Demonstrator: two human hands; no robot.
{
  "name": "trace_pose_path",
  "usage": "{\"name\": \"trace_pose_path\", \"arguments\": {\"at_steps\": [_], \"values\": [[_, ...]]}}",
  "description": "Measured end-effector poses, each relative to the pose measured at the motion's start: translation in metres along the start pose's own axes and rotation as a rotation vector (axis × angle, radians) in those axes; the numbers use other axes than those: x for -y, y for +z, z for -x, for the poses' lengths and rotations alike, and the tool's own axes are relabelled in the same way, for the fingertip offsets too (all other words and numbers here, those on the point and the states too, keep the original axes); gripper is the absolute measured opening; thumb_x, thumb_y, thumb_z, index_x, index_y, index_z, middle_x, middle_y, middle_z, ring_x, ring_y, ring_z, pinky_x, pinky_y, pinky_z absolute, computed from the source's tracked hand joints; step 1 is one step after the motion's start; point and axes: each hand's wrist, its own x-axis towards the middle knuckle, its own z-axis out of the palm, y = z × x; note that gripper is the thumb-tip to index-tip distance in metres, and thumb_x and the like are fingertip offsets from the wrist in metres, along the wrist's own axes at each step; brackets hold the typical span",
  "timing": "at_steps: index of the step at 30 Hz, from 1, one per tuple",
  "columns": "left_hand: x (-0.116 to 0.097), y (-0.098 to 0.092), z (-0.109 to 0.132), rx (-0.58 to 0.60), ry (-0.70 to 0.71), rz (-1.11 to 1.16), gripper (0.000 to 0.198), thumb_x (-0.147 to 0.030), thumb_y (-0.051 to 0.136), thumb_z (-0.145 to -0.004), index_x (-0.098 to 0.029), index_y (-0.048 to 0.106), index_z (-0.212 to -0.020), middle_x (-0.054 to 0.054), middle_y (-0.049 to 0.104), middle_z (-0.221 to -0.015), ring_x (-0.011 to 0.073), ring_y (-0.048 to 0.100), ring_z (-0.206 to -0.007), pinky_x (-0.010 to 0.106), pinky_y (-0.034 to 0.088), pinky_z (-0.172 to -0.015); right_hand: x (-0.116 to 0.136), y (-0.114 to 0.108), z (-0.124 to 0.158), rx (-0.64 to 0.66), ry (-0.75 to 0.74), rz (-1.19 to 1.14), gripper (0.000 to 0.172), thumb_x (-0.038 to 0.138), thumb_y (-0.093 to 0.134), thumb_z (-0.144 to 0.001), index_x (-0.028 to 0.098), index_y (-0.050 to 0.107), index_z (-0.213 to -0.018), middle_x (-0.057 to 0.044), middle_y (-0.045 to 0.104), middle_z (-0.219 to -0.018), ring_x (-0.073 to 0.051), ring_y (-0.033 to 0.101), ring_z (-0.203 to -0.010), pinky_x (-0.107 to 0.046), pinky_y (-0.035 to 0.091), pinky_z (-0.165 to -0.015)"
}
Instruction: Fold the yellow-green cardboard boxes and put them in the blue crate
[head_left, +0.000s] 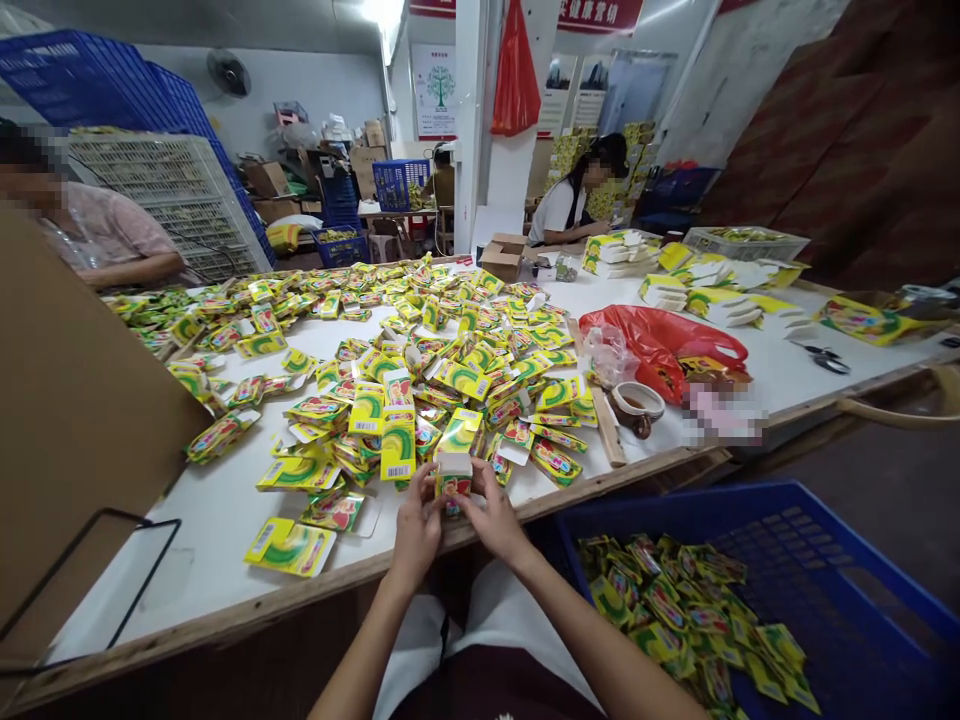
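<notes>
Between my two hands, at the front edge of the table, is a small yellow and green printed box (454, 482) with a white flap raised at its top. My left hand (420, 515) grips its left side, fingers bent around it. On the other side my right hand (491, 508) pinches it, with the thumb across the front. Just beyond lies a large heap of similar small boxes (397, 440), some with flaps standing open. One loose box (291, 547) rests to the left of my left hand.
A blue basket (825, 530) holding yellow-green packets stands low at right. On the white table (202, 545) are a wooden strip (606, 425), a brown cup (637, 400), a red plastic bag (652, 340) and scissors (827, 360). Cardboard (90, 400) rises at left. Two co-workers sit across and left.
</notes>
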Motion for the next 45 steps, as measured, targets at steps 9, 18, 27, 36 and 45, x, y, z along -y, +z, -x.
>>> {"name": "trace_pose_path", "arguments": {"at_steps": [9, 18, 27, 36, 45], "values": [[-0.002, -0.005, -0.008, 0.022, -0.118, -0.003, 0.033, -0.03, 0.051, -0.083, -0.019, 0.053, -0.114, 0.007, 0.067, -0.099, 0.0194, 0.064, -0.087, 0.03, 0.051, -0.078, -0.005, -0.003, -0.012, -0.016, -0.042, 0.03, 0.029, 0.019, 0.053, -0.083, 0.025, 0.049, -0.111, -0.004, 0.063, -0.094, -0.017, 0.063, -0.087, -0.032, 0.051, -0.081], [-0.001, -0.01, -0.006, -0.114, -0.125, -0.068, 0.032, -0.036, 0.05, -0.085, -0.02, 0.059, -0.112, 0.004, 0.067, -0.09, 0.0178, 0.062, -0.08, 0.027, 0.049, -0.073, -0.001, -0.006, -0.016, 0.14, -0.035, 0.133, 0.027, 0.021, 0.052, -0.084, 0.026, 0.057, -0.11, 0.0, 0.063, -0.087, -0.016, 0.06, -0.078, -0.029, 0.05, -0.074], [-0.005, -0.012, -0.007, -0.122, -0.092, -0.03, 0.027, -0.033, 0.052, -0.084, -0.019, 0.063, -0.105, 0.007, 0.067, -0.105, 0.0222, 0.061, -0.101, 0.033, 0.047, -0.088, 0.0, 0.0, -0.016, 0.005, -0.083, 0.075, 0.015, 0.022, 0.053, -0.084, 0.023, 0.065, -0.093, -0.004, 0.066, -0.095, -0.02, 0.062, -0.092, -0.032, 0.049, -0.081], [0.002, -0.005, -0.003, -0.205, -0.019, 0.157, 0.021, -0.024, 0.052, -0.085, -0.021, 0.05, -0.106, 0.007, 0.064, -0.103, 0.0188, 0.061, -0.098, 0.034, 0.047, -0.09, 0.004, 0.002, -0.016, 0.02, -0.122, 0.096, 0.02, 0.018, 0.052, -0.085, 0.025, 0.066, -0.098, -0.003, 0.066, -0.095, -0.019, 0.062, -0.092, -0.033, 0.049, -0.083], [-0.008, -0.009, -0.005, -0.184, 0.002, 0.032, 0.013, -0.027, 0.056, -0.083, -0.017, 0.061, -0.089, 0.006, 0.063, -0.092, 0.0185, 0.06, -0.091, 0.03, 0.046, -0.084, 0.017, 0.005, -0.021, 0.02, -0.189, 0.172, 0.01, 0.024, 0.059, -0.083, 0.021, 0.067, -0.088, -0.005, 0.067, -0.089, -0.019, 0.062, -0.088, -0.031, 0.049, -0.079]]}}
